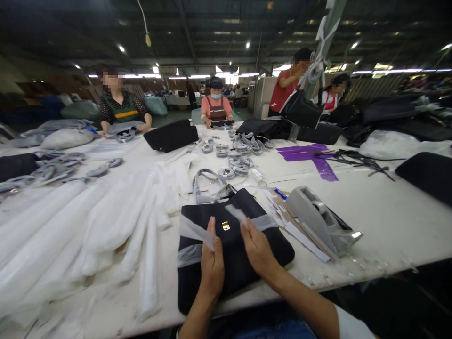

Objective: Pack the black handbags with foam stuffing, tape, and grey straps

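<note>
1. Black handbag (232, 259) lies front up on the desk (381, 207), right before the person; its back is out of sight.
2. Grey-wrapped strap (197, 188) loops beyond its far edge; where it joins is hard to make out.
3. Left hand (213, 263) and right hand (259, 247) rest over the front, hiding part of it. Each grip pinches film: left strip (194, 230), right strip (235, 213).
4. Both strips' ends stand loose; the wrapping looks part done to me, with those ends unsettled.
5. Gold clasp (226, 226) sits bare between the hands, its detail unreadable.
</note>
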The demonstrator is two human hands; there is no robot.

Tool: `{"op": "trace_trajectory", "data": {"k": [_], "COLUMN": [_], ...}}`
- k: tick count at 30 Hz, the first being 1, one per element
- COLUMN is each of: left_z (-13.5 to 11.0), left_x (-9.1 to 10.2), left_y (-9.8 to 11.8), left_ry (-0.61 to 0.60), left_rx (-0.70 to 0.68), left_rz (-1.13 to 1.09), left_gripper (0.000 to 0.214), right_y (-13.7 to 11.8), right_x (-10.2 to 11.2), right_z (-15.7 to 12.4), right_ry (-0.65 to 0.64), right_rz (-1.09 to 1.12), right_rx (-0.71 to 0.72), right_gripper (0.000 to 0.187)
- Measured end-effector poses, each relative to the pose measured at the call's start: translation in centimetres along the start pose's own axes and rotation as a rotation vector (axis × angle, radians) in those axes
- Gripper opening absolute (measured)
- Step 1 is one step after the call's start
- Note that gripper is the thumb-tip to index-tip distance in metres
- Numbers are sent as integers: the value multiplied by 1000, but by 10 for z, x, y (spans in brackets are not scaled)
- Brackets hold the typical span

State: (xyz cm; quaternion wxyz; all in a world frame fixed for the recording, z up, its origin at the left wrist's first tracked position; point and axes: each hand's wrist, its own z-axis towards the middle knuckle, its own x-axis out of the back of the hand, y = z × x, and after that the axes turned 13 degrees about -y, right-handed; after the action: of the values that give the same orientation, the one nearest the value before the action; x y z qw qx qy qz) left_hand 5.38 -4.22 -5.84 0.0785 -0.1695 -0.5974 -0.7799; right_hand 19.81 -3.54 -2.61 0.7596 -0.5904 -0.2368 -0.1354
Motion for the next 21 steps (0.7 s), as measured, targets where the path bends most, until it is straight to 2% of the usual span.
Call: {"op": "trace_trajectory", "data": {"k": [2, 4, 7, 10, 12, 16, 19, 21], "left_z": [-4, -6, -2, 13, 26, 40, 44, 47], "left_x": [2, 5, 10, 13, 11, -3, -11, -12], "left_y": [3, 7, 18, 32, 38, 32, 23, 19], "left_ry": [55, 102, 159, 156, 65, -271, -486, -627], "left_rx": [-7, -27, -79, -146, -155, -105, -107, -168], "left_rz": [-136, -189, -129, 60, 233, 596, 808, 892], "left_gripper": [53, 53, 51, 50, 49, 52, 58, 62], "right_y": [10, 15, 15, 13, 14, 10, 2, -3], "right_x": [-27, -42, -51, -62, -75, -94, -89, -81], "right_z": [0, 0, -3, -6, -9, -15, -18, -18], "right_ry": [-103, -161, -198, -222, -239, -330, -396, -500], "right_rz": [-301, -521, -660, -689, -681, -597, -493, -428], "right_rx": [62, 106, 152, 219, 267, 314, 318, 413], "right_gripper": [46, 46, 50, 61, 66, 70, 69, 66]}}
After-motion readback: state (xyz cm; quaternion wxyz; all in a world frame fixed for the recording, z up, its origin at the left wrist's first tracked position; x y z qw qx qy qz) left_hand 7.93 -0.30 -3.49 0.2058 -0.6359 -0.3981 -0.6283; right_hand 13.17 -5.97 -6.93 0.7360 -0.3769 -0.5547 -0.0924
